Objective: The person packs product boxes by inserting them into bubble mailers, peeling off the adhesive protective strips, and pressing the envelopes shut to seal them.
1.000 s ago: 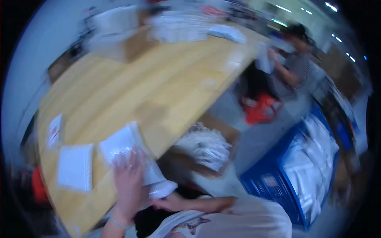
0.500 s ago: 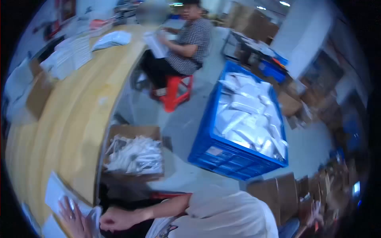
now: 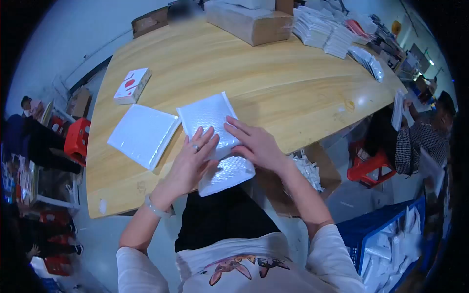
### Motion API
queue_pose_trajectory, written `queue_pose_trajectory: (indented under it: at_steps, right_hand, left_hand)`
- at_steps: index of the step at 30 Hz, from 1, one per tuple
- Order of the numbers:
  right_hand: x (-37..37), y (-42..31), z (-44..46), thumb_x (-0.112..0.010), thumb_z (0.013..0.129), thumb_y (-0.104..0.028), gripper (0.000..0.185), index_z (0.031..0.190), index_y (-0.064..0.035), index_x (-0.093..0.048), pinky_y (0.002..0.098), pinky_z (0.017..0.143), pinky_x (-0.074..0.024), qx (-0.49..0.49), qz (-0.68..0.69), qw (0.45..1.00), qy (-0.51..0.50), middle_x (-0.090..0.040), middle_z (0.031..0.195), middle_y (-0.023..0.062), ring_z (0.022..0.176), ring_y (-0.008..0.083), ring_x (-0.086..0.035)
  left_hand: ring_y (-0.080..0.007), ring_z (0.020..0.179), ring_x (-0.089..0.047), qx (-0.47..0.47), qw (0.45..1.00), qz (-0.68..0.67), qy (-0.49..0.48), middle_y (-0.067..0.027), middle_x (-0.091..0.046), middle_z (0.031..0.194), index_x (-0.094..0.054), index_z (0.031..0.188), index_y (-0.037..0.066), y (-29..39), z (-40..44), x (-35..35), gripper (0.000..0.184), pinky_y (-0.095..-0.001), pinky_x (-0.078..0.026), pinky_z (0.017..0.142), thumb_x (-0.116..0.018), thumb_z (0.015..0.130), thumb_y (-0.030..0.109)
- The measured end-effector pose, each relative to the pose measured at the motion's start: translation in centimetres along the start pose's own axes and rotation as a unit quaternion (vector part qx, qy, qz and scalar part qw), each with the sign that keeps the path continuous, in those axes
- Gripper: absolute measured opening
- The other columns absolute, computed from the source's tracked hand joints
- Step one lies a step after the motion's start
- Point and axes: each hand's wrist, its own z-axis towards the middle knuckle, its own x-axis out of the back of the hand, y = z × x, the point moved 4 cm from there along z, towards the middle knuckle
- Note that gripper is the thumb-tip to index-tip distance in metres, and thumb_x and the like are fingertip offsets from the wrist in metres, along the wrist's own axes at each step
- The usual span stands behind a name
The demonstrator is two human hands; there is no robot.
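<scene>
A white bubble mailer (image 3: 204, 113) lies at the table's near edge, its lower part bent over the edge toward my lap. My left hand (image 3: 191, 158), with a ring and a bracelet, rests on its left side, fingers apart. On its right side lies my right hand (image 3: 256, 146), fingers stretched on the surface and thumb near the bend. Left of it is a stack of flat white bubble mailers (image 3: 142, 136). Behind that stack sits a small white box with red marks (image 3: 132, 86).
On the wooden table (image 3: 273, 73), a cardboard box (image 3: 251, 27) and stacked white mailers (image 3: 325, 31) stand at the back. Below right are a carton of white packets (image 3: 307, 173) and a blue crate (image 3: 359, 234). A person (image 3: 425, 139) sits at the right; others are at far left.
The view has swung back from the right to the table. My right hand, earlier near my lap beside the mailer's end, now lies on the mailer. My left hand stays on it.
</scene>
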Motion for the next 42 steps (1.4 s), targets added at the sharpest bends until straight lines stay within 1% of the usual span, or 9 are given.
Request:
queue_pose_trajectory:
  at_steps: [2, 7, 10, 23, 27, 29, 30, 35, 42]
  right_hand:
    - [0.7, 0.9, -0.6, -0.067, 0.087, -0.025, 0.053, 0.136, -0.0095, -0.056, 0.039, 0.102, -0.0419, 0.042, 0.0, 0.999, 0.019, -0.052, 0.142, 0.0113, 0.124, 0.0327, -0.052]
    - [3.8, -5.3, -3.0, -0.068, 0.085, -0.02, 0.036, 0.12, -0.0089, -0.067, 0.0347, 0.096, -0.0446, 0.117, -0.082, 0.984, 0.106, -0.058, 0.134, 0.008, 0.109, 0.0268, -0.06]
    - [0.1, -8.3, -4.7, -0.068, 0.085, -0.018, 0.029, 0.113, -0.0097, -0.068, 0.0348, 0.089, -0.0451, 0.119, -0.005, 0.993, -0.008, -0.061, 0.126, 0.0045, 0.101, 0.023, -0.06]
    - [-6.6, -10.4, -4.5, -0.063, 0.084, -0.017, 0.008, 0.09, -0.0118, -0.063, 0.0304, 0.072, -0.0413, 0.153, -0.173, 0.968, 0.093, -0.06, 0.104, 0.0022, 0.082, 0.0197, -0.053]
    - [-6.4, -10.0, -4.9, -0.061, 0.08, -0.014, 0.006, 0.081, -0.0089, -0.059, 0.0353, 0.08, -0.0431, 0.196, -0.084, 0.965, 0.154, -0.059, 0.1, 0.0065, 0.088, 0.022, -0.054]
    - [-6.4, -10.2, -5.3, -0.062, 0.078, -0.014, 0.005, 0.078, -0.0091, -0.059, 0.0358, 0.081, -0.0426, 0.184, -0.113, 0.955, 0.204, -0.058, 0.097, 0.0069, 0.086, 0.0227, -0.052]
    - [-6.3, -9.9, -5.4, -0.061, 0.079, -0.012, 0.008, 0.076, -0.0086, -0.055, 0.0362, 0.077, -0.0427, 0.18, -0.112, 0.954, 0.214, -0.057, 0.096, 0.0074, 0.082, 0.0223, -0.051]
    - [-6.5, -9.7, -6.0, -0.064, 0.076, -0.014, 0.008, 0.071, -0.01, -0.059, 0.0355, 0.079, -0.0402, 0.189, -0.118, 0.954, 0.202, -0.054, 0.091, 0.0075, 0.083, 0.0229, -0.049]
    - [-6.8, -10.2, -6.6, -0.062, 0.079, -0.011, 0.007, 0.075, -0.0087, -0.057, 0.038, 0.08, -0.0417, 0.232, -0.119, 0.944, 0.2, -0.056, 0.094, 0.0102, 0.082, 0.0253, -0.049]
  left_hand:
    - [-0.0363, 0.119, -0.057, 0.078, 0.972, -0.214, 0.058, -0.017, -0.059, 0.129, -0.05, 0.137, 0.003, 1.2, -2.3, 1.3, 0.049, -0.0446, -0.047, 0.101, -0.063, 0.09, 0.006]
    - [-0.0164, 0.069, -0.061, 0.357, 0.786, -0.495, 0.1, -0.0123, -0.064, 0.087, -0.058, 0.116, -0.007, 1.0, -11.2, -2.4, 0.026, -0.0239, -0.054, 0.065, -0.051, 0.1, 0.013]
    - [-0.0125, 0.064, -0.057, 0.419, 0.664, -0.607, 0.118, -0.0077, -0.063, 0.078, -0.064, 0.099, -0.006, 2.5, -10.3, -4.2, 0.029, -0.0203, -0.048, 0.061, -0.049, 0.102, 0.018]
    - [-0.0048, 0.069, -0.047, 0.394, 0.774, -0.484, 0.107, 0.0013, -0.061, 0.074, -0.07, 0.084, -0.004, 0.4, -9.8, -5.6, 0.028, -0.0173, -0.038, 0.063, -0.055, 0.098, 0.015]
    - [-0.0103, 0.078, -0.057, 0.426, 0.739, -0.511, 0.105, -0.007, -0.064, 0.088, -0.067, 0.098, -0.005, 0.1, -10.1, -5.4, 0.021, -0.0202, -0.046, 0.073, -0.057, 0.096, 0.014]
    - [-0.0111, 0.078, -0.057, 0.48, 0.647, -0.549, 0.221, -0.0078, -0.063, 0.087, -0.066, 0.098, -0.005, -0.1, -10.8, -6.9, 0.022, -0.0217, -0.046, 0.073, -0.06, 0.095, 0.015]
    - [-0.0103, 0.071, -0.05, 0.469, 0.627, -0.599, 0.169, -0.0058, -0.058, 0.075, -0.065, 0.082, -0.004, 0.1, -9.5, -6.7, 0.023, -0.0212, -0.041, 0.068, -0.058, 0.094, 0.014]
    - [-0.0065, 0.068, -0.055, 0.452, 0.638, -0.607, 0.141, -0.0031, -0.062, 0.084, -0.063, 0.103, 0.003, 1.5, -9.2, -7.1, 0.021, -0.0183, -0.041, 0.054, -0.052, 0.099, 0.02]
    - [-0.0146, 0.078, -0.049, 0.468, 0.635, -0.604, 0.109, -0.0052, -0.056, 0.091, -0.062, 0.1, 0.003, -1.0, -11.2, -8.2, 0.019, -0.0256, -0.04, 0.067, -0.051, 0.098, 0.019]
